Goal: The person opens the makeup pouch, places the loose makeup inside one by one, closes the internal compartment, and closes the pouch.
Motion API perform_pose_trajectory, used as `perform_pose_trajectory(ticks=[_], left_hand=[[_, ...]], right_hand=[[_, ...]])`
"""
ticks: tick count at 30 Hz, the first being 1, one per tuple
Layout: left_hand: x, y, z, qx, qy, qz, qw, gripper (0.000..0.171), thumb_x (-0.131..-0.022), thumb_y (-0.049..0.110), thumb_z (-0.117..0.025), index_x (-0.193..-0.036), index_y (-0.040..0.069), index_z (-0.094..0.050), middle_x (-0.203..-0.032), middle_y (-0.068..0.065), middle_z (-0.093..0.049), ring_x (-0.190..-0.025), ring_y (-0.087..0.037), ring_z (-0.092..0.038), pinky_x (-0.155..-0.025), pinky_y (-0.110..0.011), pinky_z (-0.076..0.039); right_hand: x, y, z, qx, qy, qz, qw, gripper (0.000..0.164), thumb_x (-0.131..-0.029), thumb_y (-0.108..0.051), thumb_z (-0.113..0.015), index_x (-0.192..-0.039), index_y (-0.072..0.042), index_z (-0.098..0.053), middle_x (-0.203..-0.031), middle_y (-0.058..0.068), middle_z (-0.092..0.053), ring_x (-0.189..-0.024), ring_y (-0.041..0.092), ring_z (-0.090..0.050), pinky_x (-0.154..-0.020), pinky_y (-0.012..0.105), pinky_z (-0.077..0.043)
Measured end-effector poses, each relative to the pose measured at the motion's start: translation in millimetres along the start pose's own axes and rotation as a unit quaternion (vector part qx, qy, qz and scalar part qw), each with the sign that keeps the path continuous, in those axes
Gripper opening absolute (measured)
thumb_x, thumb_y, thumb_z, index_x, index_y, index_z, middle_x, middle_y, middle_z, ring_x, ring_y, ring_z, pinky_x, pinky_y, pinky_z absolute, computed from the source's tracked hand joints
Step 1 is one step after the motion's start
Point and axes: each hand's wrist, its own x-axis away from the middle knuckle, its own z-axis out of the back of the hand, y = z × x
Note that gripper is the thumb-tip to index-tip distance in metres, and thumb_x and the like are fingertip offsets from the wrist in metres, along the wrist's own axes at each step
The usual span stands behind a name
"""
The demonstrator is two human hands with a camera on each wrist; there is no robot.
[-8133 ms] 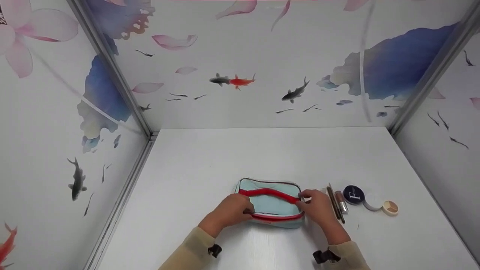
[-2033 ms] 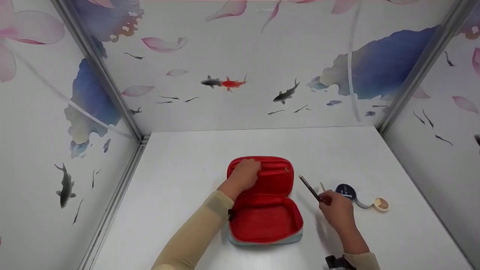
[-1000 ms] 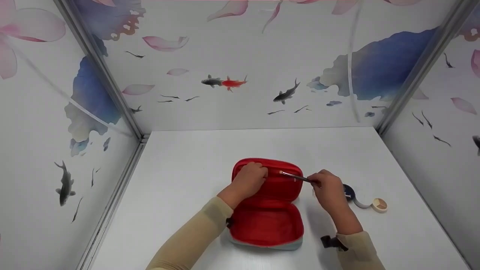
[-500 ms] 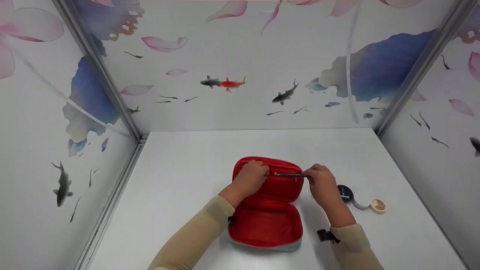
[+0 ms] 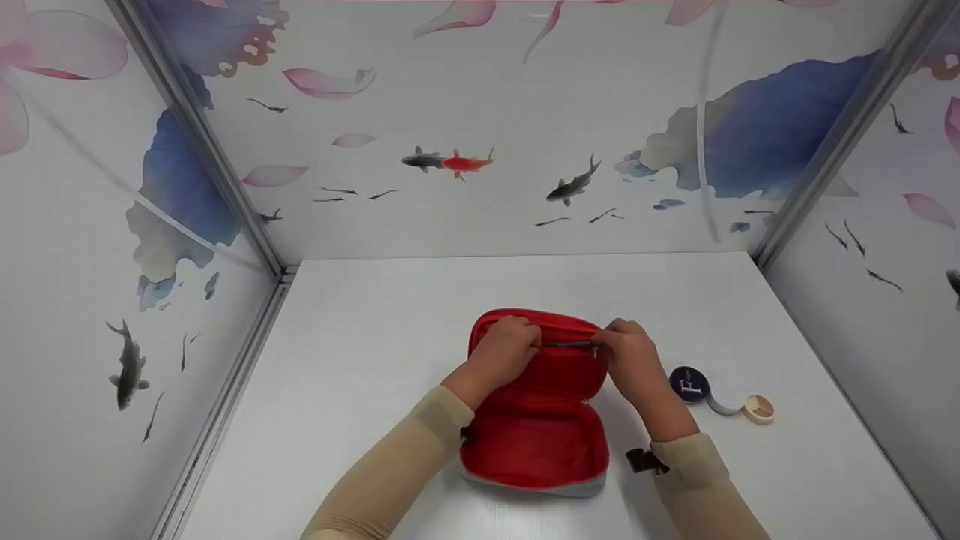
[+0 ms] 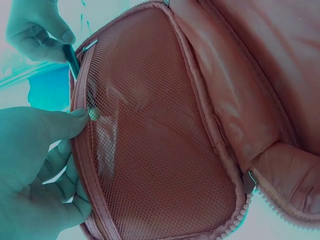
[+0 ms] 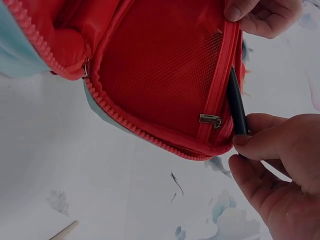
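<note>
2 hands (image 5: 504,349), 1 bag (image 5: 534,448), 1 blk stick (image 7: 236,102), 1 navy disc (image 5: 688,385), 1 sm. palette (image 5: 759,409)

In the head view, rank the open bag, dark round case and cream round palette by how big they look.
1. Open bag, largest by far
2. Dark round case
3. Cream round palette, slightly smaller

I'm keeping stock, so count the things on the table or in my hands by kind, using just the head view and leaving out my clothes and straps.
Cases: 1, a red-lined case
Sticks: 1, a dark stick
Round pieces: 3, a dark blue disc, a pale disc and a beige pan
Total: 5 in sight
</note>
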Motion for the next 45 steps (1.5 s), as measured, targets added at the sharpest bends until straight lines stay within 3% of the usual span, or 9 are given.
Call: perform_pose_trajectory(ticks=[14, 26, 33, 38, 45], left_hand=[[0.3, 0.3, -0.8, 0.001, -0.001, -0.001, 1.0000, 0.004, -0.101, 0.016, -0.073, -0.098, 0.014, -0.075, -0.097, -0.002, -0.074, -0.096, -0.018, -0.068, -0.090, -0.031, -0.058], [-0.3, -1.4, -0.6, 0.017, -0.016, 0.006, 0.9997, 0.003, -0.101, 0.015, -0.073, -0.101, 0.015, -0.077, -0.098, -0.002, -0.075, -0.096, -0.017, -0.069, -0.090, -0.030, -0.058], [-0.9, -2.0, -2.8, 0.001, 0.004, -0.011, 0.9999, 0.004, -0.100, 0.016, -0.075, -0.097, 0.014, -0.074, -0.096, -0.002, -0.075, -0.094, -0.017, -0.070, -0.088, -0.030, -0.058], [-2.0, -1.7, -3.2, 0.005, 0.005, -0.006, 1.0000, 0.005, -0.101, 0.016, -0.073, -0.097, 0.014, -0.074, -0.096, -0.002, -0.075, -0.093, -0.018, -0.070, -0.087, -0.030, -0.058], [-3.8, 0.8, -3.7, 0.011, 0.021, 0.000, 0.9997, 0.008, -0.100, 0.015, -0.074, -0.093, 0.014, -0.072, -0.090, -0.002, -0.073, -0.088, -0.017, -0.068, -0.082, -0.028, -0.057]], right_hand=[[-3.0, -6.4, -12.9, -0.004, 0.001, 0.021, 1.000, 0.022, -0.095, 0.012, -0.066, -0.100, -0.003, -0.082, -0.098, 0.014, -0.068, -0.095, 0.031, -0.066, -0.085, 0.045, -0.063], [-1.4, -13.1, -19.2, -0.004, -0.025, -0.013, 1.000, 0.022, -0.094, 0.009, -0.069, -0.105, -0.004, -0.082, -0.105, 0.012, -0.069, -0.103, 0.030, -0.068, -0.091, 0.046, -0.063], [0.6, -12.2, -24.1, 0.004, -0.030, -0.021, 0.999, 0.019, -0.095, 0.005, -0.071, -0.107, -0.005, -0.082, -0.107, 0.011, -0.070, -0.105, 0.029, -0.068, -0.093, 0.045, -0.063], [1.0, -13.8, -23.5, 0.004, -0.024, -0.016, 1.000, 0.018, -0.095, 0.004, -0.072, -0.106, -0.005, -0.082, -0.106, 0.011, -0.070, -0.105, 0.029, -0.068, -0.092, 0.045, -0.063], [-0.8, -17.7, -28.8, 0.001, 0.006, 0.014, 1.000, 0.015, -0.090, 0.008, -0.075, -0.100, -0.001, -0.081, -0.100, 0.016, -0.072, -0.099, 0.033, -0.069, -0.089, 0.046, -0.062]])
